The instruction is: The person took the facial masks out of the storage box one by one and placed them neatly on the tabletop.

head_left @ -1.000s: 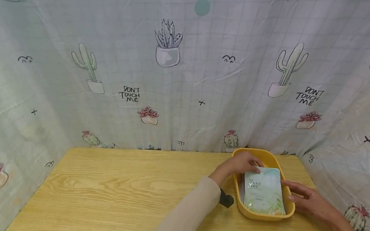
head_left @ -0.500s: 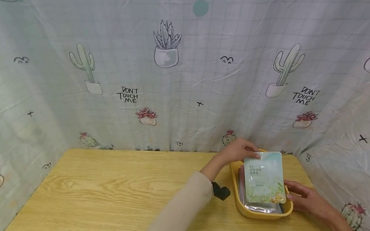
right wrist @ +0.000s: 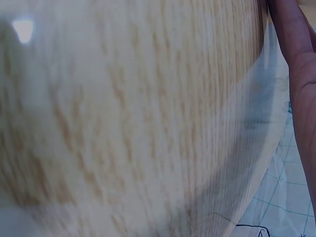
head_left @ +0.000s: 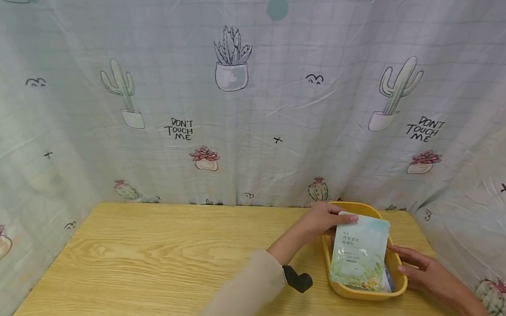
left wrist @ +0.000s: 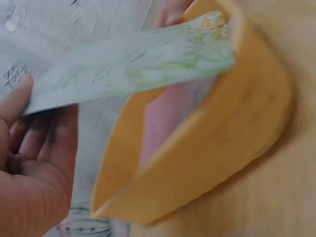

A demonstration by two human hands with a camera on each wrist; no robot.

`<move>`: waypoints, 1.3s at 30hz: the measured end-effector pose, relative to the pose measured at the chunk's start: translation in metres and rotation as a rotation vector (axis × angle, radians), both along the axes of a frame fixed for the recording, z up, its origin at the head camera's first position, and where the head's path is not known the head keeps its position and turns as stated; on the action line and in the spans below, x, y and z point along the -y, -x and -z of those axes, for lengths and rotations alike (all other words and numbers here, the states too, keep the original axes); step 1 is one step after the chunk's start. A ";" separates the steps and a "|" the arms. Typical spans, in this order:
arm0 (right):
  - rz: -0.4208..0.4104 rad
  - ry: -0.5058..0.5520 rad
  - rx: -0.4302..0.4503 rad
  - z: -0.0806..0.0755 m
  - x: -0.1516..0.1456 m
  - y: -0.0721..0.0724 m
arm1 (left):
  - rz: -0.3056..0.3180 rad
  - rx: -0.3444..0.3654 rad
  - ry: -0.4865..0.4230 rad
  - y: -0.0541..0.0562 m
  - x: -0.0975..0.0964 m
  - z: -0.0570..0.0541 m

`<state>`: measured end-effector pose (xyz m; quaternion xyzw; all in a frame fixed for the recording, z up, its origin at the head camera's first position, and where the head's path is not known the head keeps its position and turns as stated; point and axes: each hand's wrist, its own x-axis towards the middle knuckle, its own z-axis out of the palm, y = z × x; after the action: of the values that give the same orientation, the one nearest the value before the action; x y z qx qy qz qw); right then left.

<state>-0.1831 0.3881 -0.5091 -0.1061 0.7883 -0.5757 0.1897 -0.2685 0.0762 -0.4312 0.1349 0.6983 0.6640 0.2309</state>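
My left hand (head_left: 319,222) pinches the top left corner of a flat sheet mask packet (head_left: 358,254), pale blue-green with printed flowers, thumb on its front. In the left wrist view the packet (left wrist: 148,64) slants over the yellow plastic basket (left wrist: 237,113), its far end close to the rim. Inside the basket, a pink packet (left wrist: 163,118) shows below it. My right hand (head_left: 432,279) touches the right side of the basket (head_left: 360,293) with fairly straight fingers. The right wrist view shows only part of that hand (right wrist: 298,64) at the edge.
The basket stands at the back right of a wood-grain table (head_left: 161,258). Behind it hangs a pale curtain (head_left: 261,100) printed with cacti, and the same cloth closes both sides. Under the held packet's right edge peeks something blue (head_left: 387,278).
My left hand has lifted the packet from inside the basket, then brought it slightly nearer and turned it straighter. The right hand stays at the basket's side.
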 end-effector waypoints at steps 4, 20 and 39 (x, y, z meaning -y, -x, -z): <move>-0.007 0.018 -0.017 0.000 -0.002 -0.001 | 0.091 0.079 -0.045 -0.012 -0.002 0.009; -0.032 0.043 0.021 0.002 0.003 -0.003 | -0.014 0.064 -0.137 -0.024 0.033 0.019; -0.038 0.114 0.068 -0.001 0.001 -0.001 | -0.134 -0.067 -0.272 0.003 0.151 0.010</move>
<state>-0.1819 0.3869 -0.5086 -0.1119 0.7452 -0.6192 0.2210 -0.2710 -0.0747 -0.4410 0.1402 0.6166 0.7616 0.1422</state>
